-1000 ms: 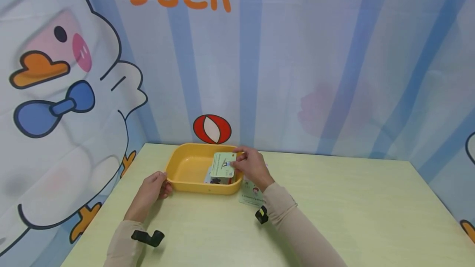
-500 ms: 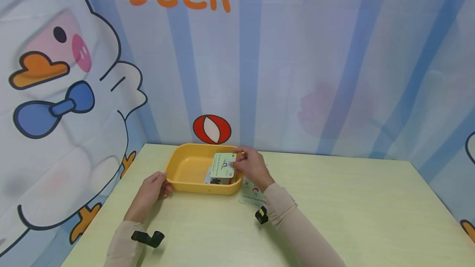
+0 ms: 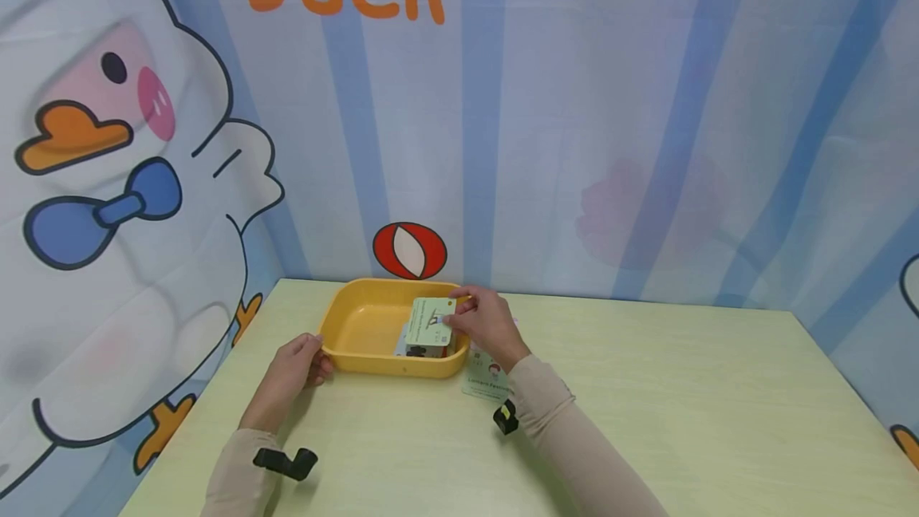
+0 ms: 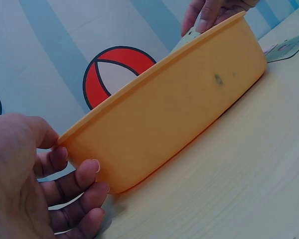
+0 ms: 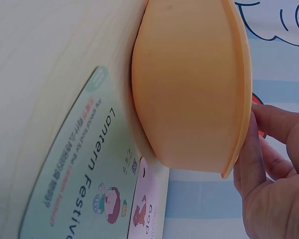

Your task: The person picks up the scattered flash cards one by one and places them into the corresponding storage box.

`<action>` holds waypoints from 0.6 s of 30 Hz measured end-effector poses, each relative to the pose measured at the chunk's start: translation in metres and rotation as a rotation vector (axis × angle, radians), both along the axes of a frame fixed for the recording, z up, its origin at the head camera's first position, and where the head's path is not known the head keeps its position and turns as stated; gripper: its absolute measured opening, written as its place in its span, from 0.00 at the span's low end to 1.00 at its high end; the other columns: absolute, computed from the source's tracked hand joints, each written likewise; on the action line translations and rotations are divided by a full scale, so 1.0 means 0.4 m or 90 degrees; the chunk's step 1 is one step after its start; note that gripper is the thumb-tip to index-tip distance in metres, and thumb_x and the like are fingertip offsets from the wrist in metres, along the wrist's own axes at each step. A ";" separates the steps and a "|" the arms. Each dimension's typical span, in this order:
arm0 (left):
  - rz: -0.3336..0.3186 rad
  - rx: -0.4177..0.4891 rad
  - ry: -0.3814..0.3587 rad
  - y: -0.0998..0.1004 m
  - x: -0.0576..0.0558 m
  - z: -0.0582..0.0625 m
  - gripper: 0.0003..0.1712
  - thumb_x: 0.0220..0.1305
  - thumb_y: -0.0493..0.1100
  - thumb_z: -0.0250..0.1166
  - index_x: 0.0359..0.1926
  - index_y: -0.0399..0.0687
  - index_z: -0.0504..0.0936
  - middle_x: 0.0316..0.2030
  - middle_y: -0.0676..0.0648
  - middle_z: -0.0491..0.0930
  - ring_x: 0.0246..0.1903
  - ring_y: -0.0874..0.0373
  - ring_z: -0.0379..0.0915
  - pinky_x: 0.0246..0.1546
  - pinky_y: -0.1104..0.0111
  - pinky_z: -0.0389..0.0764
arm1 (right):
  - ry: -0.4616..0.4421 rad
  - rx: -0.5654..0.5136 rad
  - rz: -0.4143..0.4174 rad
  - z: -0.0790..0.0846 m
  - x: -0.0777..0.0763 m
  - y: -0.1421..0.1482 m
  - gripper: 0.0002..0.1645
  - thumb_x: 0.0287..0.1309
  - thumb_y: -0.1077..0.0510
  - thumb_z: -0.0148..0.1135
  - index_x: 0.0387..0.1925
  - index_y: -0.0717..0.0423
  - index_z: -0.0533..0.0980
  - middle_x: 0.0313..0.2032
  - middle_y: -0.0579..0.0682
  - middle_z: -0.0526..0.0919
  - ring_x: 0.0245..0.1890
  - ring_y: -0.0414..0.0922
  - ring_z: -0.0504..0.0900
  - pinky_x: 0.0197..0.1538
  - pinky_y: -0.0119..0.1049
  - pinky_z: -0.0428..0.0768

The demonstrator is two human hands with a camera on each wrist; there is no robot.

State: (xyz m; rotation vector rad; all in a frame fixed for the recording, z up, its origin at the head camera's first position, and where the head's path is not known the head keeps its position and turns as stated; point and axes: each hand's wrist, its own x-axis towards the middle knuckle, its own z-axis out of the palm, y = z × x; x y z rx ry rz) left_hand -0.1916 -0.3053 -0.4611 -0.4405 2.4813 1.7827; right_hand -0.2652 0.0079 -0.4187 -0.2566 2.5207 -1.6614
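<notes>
A yellow plastic tray point(image 3: 391, 368) stands at the back left of the table. At its front left corner my left hand point(image 3: 293, 364) pinches the rim between thumb and index finger, the other fingers loosely curled beside the wall. My right hand point(image 3: 491, 325) reaches over the right rim and pinches a pale green card point(image 3: 431, 322) above other cards point(image 3: 425, 350) lying in the tray's right part. The tray wall hides this card in the right wrist view. Beside the tray, under my right wrist, lies a green "Lantern Festival" card point(image 5: 84, 164).
A pink card point(image 5: 144, 209) lies next to the green one on the table. The pale wooden table point(image 3: 682, 405) stretches far to the right. Behind it hangs a blue striped curtain point(image 3: 546, 118) with duck pictures.
The pale green card in my right hand has shifted very slightly leftward and tilted a little. My left hand and the tray keep their places.
</notes>
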 end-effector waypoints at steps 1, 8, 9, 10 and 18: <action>0.000 0.000 0.000 0.000 0.000 0.000 0.19 0.81 0.52 0.45 0.43 0.41 0.73 0.33 0.48 0.78 0.35 0.55 0.73 0.36 0.70 0.77 | -0.001 -0.001 0.001 -0.001 0.000 0.000 0.24 0.57 0.59 0.75 0.55 0.53 0.80 0.37 0.52 0.81 0.34 0.48 0.83 0.43 0.41 0.85; 0.000 0.009 0.004 -0.002 -0.001 -0.002 0.19 0.81 0.51 0.46 0.42 0.41 0.73 0.32 0.49 0.78 0.34 0.56 0.73 0.36 0.70 0.77 | 0.001 -0.019 0.001 -0.006 -0.002 -0.001 0.22 0.56 0.58 0.76 0.51 0.57 0.80 0.35 0.51 0.83 0.35 0.54 0.87 0.44 0.43 0.86; 0.001 0.011 0.004 -0.002 -0.001 -0.002 0.19 0.81 0.51 0.46 0.42 0.41 0.73 0.32 0.49 0.78 0.34 0.56 0.73 0.36 0.70 0.77 | 0.003 -0.020 0.000 -0.007 -0.002 -0.001 0.21 0.56 0.59 0.76 0.50 0.58 0.80 0.34 0.51 0.83 0.34 0.53 0.87 0.44 0.44 0.86; 0.000 0.011 0.004 -0.002 -0.001 -0.002 0.19 0.81 0.51 0.46 0.42 0.41 0.73 0.32 0.49 0.78 0.34 0.56 0.73 0.36 0.70 0.77 | 0.005 -0.023 0.000 -0.008 -0.002 -0.002 0.20 0.55 0.59 0.76 0.48 0.58 0.81 0.34 0.51 0.83 0.34 0.51 0.87 0.44 0.45 0.86; -0.003 0.018 0.013 -0.002 0.000 -0.001 0.19 0.81 0.51 0.46 0.41 0.41 0.73 0.32 0.49 0.77 0.34 0.56 0.72 0.36 0.70 0.76 | 0.018 -0.018 0.000 -0.010 -0.003 0.000 0.15 0.56 0.59 0.76 0.42 0.59 0.81 0.36 0.52 0.83 0.31 0.46 0.86 0.44 0.45 0.86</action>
